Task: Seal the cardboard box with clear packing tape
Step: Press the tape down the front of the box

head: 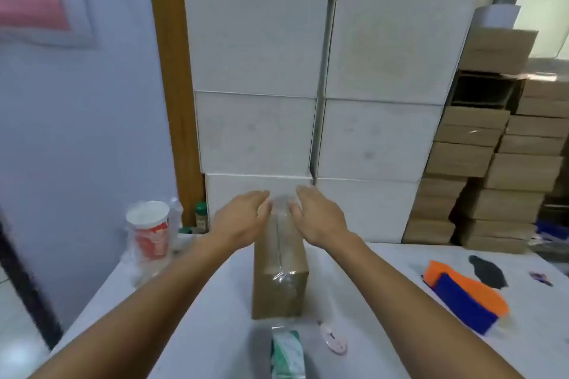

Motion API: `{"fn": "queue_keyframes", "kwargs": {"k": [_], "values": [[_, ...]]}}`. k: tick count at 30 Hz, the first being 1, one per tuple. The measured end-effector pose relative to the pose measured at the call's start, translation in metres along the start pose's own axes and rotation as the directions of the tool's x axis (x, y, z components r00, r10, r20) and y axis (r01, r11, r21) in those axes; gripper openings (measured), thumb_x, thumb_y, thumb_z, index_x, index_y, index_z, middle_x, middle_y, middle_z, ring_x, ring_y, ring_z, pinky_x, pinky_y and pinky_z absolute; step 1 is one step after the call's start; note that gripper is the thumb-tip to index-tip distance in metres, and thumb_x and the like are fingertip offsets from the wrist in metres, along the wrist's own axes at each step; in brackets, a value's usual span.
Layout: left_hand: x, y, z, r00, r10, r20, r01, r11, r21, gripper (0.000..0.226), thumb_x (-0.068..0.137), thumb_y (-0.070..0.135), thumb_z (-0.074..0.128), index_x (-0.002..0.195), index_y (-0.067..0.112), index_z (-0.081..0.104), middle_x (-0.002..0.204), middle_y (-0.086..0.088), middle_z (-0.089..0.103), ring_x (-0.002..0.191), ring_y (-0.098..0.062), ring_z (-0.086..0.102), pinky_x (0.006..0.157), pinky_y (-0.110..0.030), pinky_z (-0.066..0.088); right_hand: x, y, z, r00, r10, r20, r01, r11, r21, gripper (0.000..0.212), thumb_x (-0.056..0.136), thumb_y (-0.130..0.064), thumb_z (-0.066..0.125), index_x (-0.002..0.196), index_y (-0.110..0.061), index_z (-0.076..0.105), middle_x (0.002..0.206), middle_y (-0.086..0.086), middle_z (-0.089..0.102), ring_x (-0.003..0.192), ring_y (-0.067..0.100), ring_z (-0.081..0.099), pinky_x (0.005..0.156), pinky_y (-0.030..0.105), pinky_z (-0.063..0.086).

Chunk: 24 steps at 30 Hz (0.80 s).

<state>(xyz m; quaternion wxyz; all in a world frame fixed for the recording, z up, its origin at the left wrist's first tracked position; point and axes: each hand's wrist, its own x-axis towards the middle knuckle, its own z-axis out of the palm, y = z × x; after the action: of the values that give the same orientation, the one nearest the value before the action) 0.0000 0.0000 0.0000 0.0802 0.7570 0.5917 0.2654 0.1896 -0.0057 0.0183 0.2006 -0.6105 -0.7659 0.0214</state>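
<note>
A narrow brown cardboard box [280, 280] lies lengthwise on the white table [369, 301]. A strip of clear tape [278, 234] runs along its top seam and wrinkles down over the near end. My left hand [243, 218] and my right hand [317, 215] rest at the box's far end, one on each side of the tape, fingers straight and reaching over the far edge. The far end face is hidden. A green-and-white tape roll [288, 354] stands just in front of the box.
White cartons [258, 129] are stacked right behind the table, brown cartons [492, 169] to the right. A red-and-white cup [149, 234] in plastic stands at the left. An orange-and-blue object [462, 295], a dark item [488, 274] and a small pink disc [334, 340] lie on the right.
</note>
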Motion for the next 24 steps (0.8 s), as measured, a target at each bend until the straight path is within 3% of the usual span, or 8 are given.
{"fn": "queue_keyframes", "kwargs": {"k": [5,7,9,12,16,20,24], "values": [[-0.056,0.004,0.029,0.999,-0.009,-0.048,0.002,0.990,-0.140,0.042,0.111,0.036,0.037,0.134,0.020,0.069,0.138,-0.003,0.072,0.129,-0.027,0.063,0.105,-0.041,0.047,-0.046,0.008,0.050,0.997,0.074,-0.010,-0.072,0.988,0.137,0.042,0.109,-0.042,0.030,0.135,-0.021,0.056,0.136,0.002,0.062,0.133,0.024,0.052,0.102,0.048,0.048],[-0.078,0.009,0.038,0.999,-0.038,-0.016,0.035,0.987,-0.160,0.042,0.109,0.037,0.038,0.123,0.015,0.071,0.129,-0.004,0.071,0.125,-0.028,0.063,0.102,-0.042,0.049,-0.060,0.007,0.055,0.992,0.126,-0.003,-0.123,0.969,0.213,0.044,0.108,-0.046,0.029,0.130,-0.022,0.058,0.133,0.003,0.064,0.127,0.028,0.057,0.101,0.047,0.049],[-0.088,0.014,0.043,0.997,-0.073,-0.001,0.071,0.981,-0.182,0.039,0.108,0.032,0.042,0.119,0.011,0.072,0.130,-0.005,0.067,0.127,-0.027,0.061,0.104,-0.039,0.047,-0.064,0.005,0.048,0.992,0.129,-0.002,-0.124,0.956,0.265,0.045,0.110,-0.044,0.032,0.137,-0.022,0.059,0.140,0.004,0.063,0.130,0.029,0.057,0.103,0.043,0.047],[-0.094,0.027,0.041,0.990,-0.136,0.029,0.139,0.971,-0.192,0.039,0.111,0.029,0.044,0.138,0.011,0.065,0.150,-0.006,0.057,0.137,-0.024,0.056,0.109,-0.029,0.040,-0.068,0.004,0.039,0.992,0.121,0.038,-0.127,0.950,0.286,0.044,0.110,-0.042,0.032,0.134,-0.021,0.063,0.138,0.006,0.066,0.126,0.031,0.060,0.100,0.041,0.048],[-0.099,0.033,0.036,0.986,-0.154,0.058,0.162,0.967,-0.197,0.048,0.111,0.028,0.044,0.154,0.009,0.053,0.167,-0.005,0.043,0.151,-0.025,0.045,0.119,-0.038,0.036,-0.076,0.006,0.046,0.984,0.144,0.106,-0.167,0.955,0.244,0.038,0.105,-0.046,0.036,0.109,-0.020,0.064,0.115,0.005,0.071,0.109,0.032,0.065,0.092,0.045,0.055],[-0.101,0.032,0.041,0.989,-0.138,0.050,0.146,0.963,-0.228,0.044,0.111,0.026,0.046,0.150,0.010,0.057,0.164,-0.006,0.046,0.148,-0.025,0.047,0.116,-0.038,0.039,-0.084,0.005,0.053,0.987,0.128,0.098,-0.152,0.945,0.291,0.043,0.105,-0.045,0.034,0.133,-0.023,0.058,0.133,0.005,0.068,0.115,0.031,0.064,0.097,0.047,0.054],[-0.099,0.021,0.054,0.991,-0.116,-0.066,0.100,0.972,-0.212,0.039,0.108,0.031,0.047,0.136,0.022,0.073,0.158,0.001,0.057,0.148,-0.016,0.049,0.117,-0.037,0.040,-0.090,0.004,0.057,0.989,0.125,0.080,-0.144,0.940,0.309,0.047,0.108,-0.042,0.032,0.150,-0.026,0.047,0.147,0.007,0.061,0.127,0.033,0.060,0.101,0.045,0.050]]}}
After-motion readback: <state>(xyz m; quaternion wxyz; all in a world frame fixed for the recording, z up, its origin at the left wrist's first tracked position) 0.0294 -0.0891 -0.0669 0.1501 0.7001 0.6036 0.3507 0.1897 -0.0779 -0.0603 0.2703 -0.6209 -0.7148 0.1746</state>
